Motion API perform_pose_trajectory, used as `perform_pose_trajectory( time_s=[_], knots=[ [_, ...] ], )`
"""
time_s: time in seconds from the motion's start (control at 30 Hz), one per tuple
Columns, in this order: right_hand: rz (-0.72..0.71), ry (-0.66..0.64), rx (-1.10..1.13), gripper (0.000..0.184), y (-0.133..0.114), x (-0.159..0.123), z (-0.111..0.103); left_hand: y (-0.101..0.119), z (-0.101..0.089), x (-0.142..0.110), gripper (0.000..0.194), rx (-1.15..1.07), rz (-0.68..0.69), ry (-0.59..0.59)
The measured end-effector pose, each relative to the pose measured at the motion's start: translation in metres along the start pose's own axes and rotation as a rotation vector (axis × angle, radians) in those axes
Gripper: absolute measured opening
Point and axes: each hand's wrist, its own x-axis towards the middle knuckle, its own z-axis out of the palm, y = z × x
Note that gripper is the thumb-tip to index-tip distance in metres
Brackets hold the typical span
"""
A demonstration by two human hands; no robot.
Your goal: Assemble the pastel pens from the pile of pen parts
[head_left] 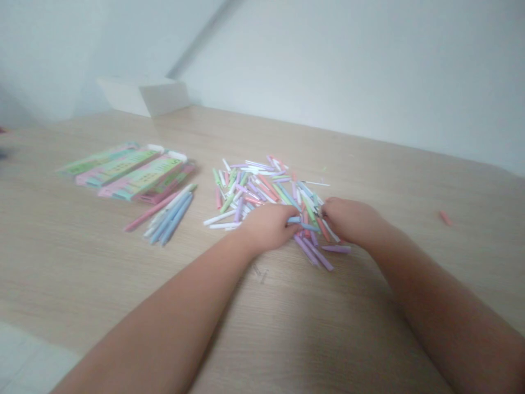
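Pale wood-grain table (90, 262), loose heap of thin pastel sticks (262, 189) mid-surface. Left hand (266, 227): fingers (286, 216) curled narrow, pinching a slim blue stick (301, 221) at the heap's near edge. Right hand (350, 221) pressed into the heap (fingers hidden, grip unclear).

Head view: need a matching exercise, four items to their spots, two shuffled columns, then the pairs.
Items:
1. stray pink stick
2. printed packs
3. white box
4. blue stick

Spots:
A. against the wall at the far edge of the tabletop
B. alone on the tabletop, right of the pastel stick pile
C. at the fingers of the left hand
D. on the tabletop, left of the pile

Pairs: 1-B, 2-D, 3-A, 4-C
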Motion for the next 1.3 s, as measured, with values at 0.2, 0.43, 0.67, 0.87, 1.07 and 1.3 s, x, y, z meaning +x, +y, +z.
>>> perform_pose_trajectory(
  time_s=[0.2, 0.43, 0.67, 0.87, 1.07, 1.3],
  knots=[
    [0.030, -0.155, 0.239, 0.031, 0.004, 0.000, -0.007, 0.001, 0.003, -0.001, 0.025, 0.054, 0.016, -0.018],
    [0.087, -0.083, 0.379, 0.011, 0.004, -0.005, -0.016, 0.002, 0.004, -0.002, 0.029, 0.066, 0.006, -0.012],
    [0.117, -0.171, 0.683, 0.007, -0.006, -0.018, -0.026, 0.004, 0.002, -0.001, 0.031, -0.031, -0.015, 0.121],
    [0.000, -0.179, 0.843, 0.020, -0.021, -0.030, -0.039, 0.007, 0.007, 0.000, 0.026, -0.200, 0.047, 0.154],
    [-0.056, -0.115, 0.846, 0.027, -0.025, -0.030, -0.031, 0.011, 0.011, 0.000, 0.021, -0.286, 0.054, 0.131],
    [-0.097, -0.124, 0.821, 0.034, -0.026, -0.034, -0.033, 0.005, 0.009, -0.001, 0.019, -0.372, 0.147, 0.123]
  ],
)
